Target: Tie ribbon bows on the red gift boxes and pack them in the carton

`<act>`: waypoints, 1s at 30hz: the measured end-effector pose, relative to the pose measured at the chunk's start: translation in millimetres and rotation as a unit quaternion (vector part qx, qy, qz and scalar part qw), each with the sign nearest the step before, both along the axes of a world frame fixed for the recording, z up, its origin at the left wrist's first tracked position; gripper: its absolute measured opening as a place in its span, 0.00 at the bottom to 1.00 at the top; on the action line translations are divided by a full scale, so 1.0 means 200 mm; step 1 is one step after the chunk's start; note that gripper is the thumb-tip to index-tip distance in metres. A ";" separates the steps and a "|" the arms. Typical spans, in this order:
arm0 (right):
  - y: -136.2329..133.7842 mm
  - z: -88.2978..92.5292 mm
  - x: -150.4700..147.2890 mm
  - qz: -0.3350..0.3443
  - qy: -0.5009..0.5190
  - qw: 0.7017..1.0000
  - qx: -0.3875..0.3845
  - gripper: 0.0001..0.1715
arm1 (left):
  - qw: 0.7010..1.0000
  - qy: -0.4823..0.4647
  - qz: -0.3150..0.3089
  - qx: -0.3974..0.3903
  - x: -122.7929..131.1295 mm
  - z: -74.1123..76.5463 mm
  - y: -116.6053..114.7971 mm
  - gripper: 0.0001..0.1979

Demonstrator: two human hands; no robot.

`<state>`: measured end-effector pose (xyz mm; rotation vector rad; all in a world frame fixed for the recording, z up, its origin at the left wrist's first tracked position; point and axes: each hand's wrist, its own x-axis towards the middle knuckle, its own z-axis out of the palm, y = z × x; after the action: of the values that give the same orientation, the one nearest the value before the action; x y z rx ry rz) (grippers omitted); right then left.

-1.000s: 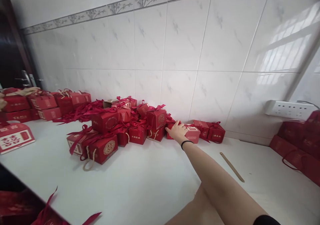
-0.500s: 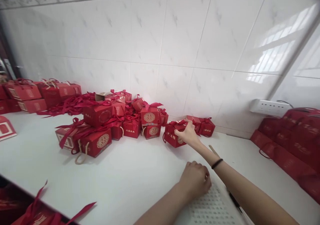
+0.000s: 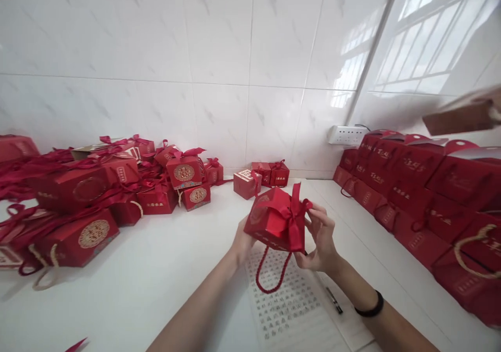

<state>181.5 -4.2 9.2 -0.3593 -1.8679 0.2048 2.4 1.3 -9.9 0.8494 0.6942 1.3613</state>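
I hold a small red gift box (image 3: 270, 219) with a red ribbon bow and a red cord handle, lifted a little above the white table (image 3: 172, 268). My left hand (image 3: 240, 242) grips its left underside, mostly hidden behind the box. My right hand (image 3: 319, 237), with a black band on the wrist, pinches the bow and right edge of the box. Below the box lies a white sheet printed with rows of characters (image 3: 289, 305).
A heap of red ribboned gift boxes (image 3: 117, 185) lies to the left along the tiled wall. Three small boxes (image 3: 260, 177) stand behind. Larger red boxes (image 3: 422, 195) line the right side. A pen (image 3: 334, 301) lies by the sheet. A white socket strip (image 3: 344, 135) hangs on the wall.
My right hand picked a red box from the pile and brought it towards me. My left hand came up and took hold of it too. The view swung to the right.
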 end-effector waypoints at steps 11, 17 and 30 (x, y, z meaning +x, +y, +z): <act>-0.01 -0.03 0.06 -0.091 0.044 0.981 -0.168 0.32 | 1.000 -0.017 0.012 0.018 0.00 0.07 -0.01 0.24; -0.03 -0.06 0.00 -0.012 0.001 0.965 -0.263 0.33 | 0.990 -0.011 0.101 0.096 -0.02 0.04 -0.01 0.26; -0.03 -0.05 0.03 -0.065 -0.071 0.982 -0.160 0.64 | 0.974 0.031 0.137 0.180 -0.11 0.08 0.04 0.19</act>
<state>188.5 -10.0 0.1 -0.7319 -1.9442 0.4012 -20.4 9.2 6.0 1.1171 0.6378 1.7485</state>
